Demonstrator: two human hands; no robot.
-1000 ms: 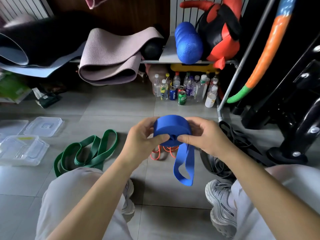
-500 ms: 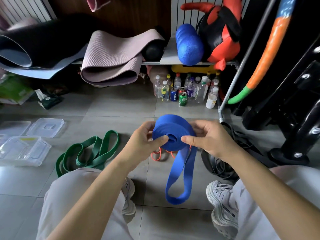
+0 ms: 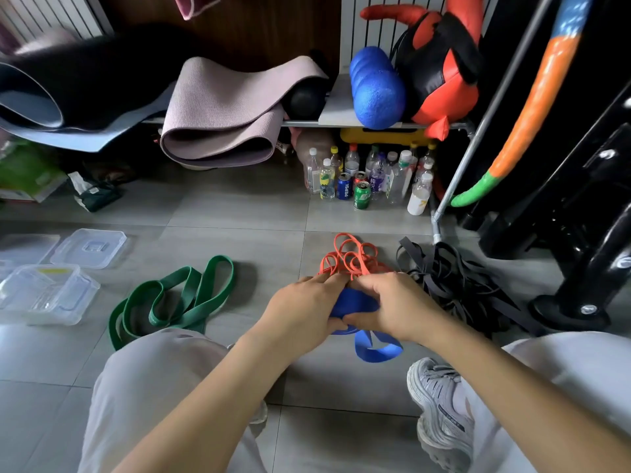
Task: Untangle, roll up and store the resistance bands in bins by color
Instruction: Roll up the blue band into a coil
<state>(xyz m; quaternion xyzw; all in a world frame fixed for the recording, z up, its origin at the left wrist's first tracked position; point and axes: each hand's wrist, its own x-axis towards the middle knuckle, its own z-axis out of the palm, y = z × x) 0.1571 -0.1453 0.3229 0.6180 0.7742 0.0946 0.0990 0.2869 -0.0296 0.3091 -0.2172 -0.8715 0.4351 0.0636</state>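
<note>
Both hands are closed around the blue band (image 3: 355, 302), which is wound into a thick roll. The grip of the left hand (image 3: 300, 312) and the grip of the right hand (image 3: 396, 305) are clamped on it from the two sides, with fingers curled over the top and thumbs meeting below. A short loop of the same band hangs free just under the grip, so I judge the rolling is almost finished but not complete.

Just beyond the grip, on the floor (image 3: 239, 216), the orange band (image 3: 351, 257) lies in a tangle of thin loops. To the right of the grip, near it, is a heap of black bands (image 3: 457, 281), also tangled. To the left of the grip the green band (image 3: 177, 295) lies loose and unrolled. Farther left, well apart from the grip, stand the clear bins (image 3: 44, 295), with a lid (image 3: 90, 247) beside them. I see no band inside them. It seems nothing is stored yet, and three colours wait for untangling.
</note>
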